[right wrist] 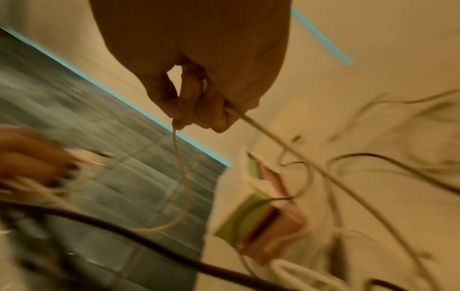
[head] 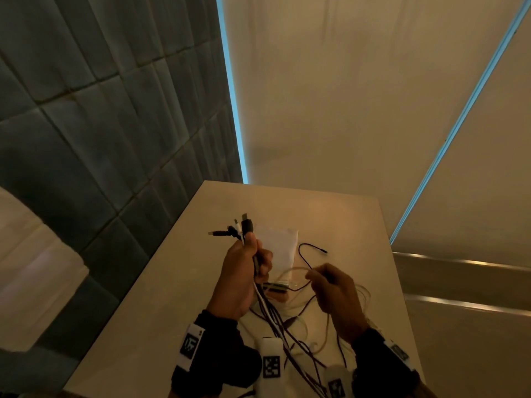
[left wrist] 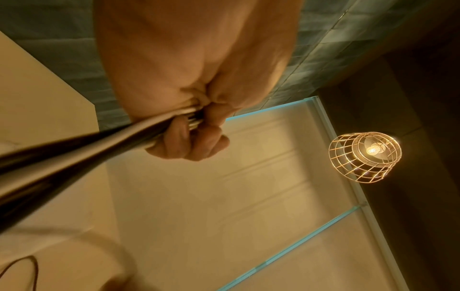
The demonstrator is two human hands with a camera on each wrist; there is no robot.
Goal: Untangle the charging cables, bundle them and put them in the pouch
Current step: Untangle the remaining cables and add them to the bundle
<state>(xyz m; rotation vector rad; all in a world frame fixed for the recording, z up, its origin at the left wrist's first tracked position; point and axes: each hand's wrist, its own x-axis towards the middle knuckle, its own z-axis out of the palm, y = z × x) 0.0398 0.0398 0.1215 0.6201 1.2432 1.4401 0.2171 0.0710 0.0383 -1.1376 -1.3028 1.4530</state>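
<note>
Black and white charging cables (head: 260, 294) bunched upright in left hand (head: 241, 278), fingers clamped round them, plugs fanned above. Thin pale cable (right wrist: 179, 173) pinched in right hand (head: 336, 297). White fabric pouch (head: 280, 245) flat on smooth beige counter (head: 161, 297).

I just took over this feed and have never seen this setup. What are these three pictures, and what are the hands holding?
There is no machine: a person wears one camera on the head and one on each wrist. In the head view the left hand grips a bunch of cables with their plugs sticking up. The right hand pinches one pale cable, best seen in its wrist view. Loose cable lengths trail over the table, where a white pouch lies behind the hands.
</note>
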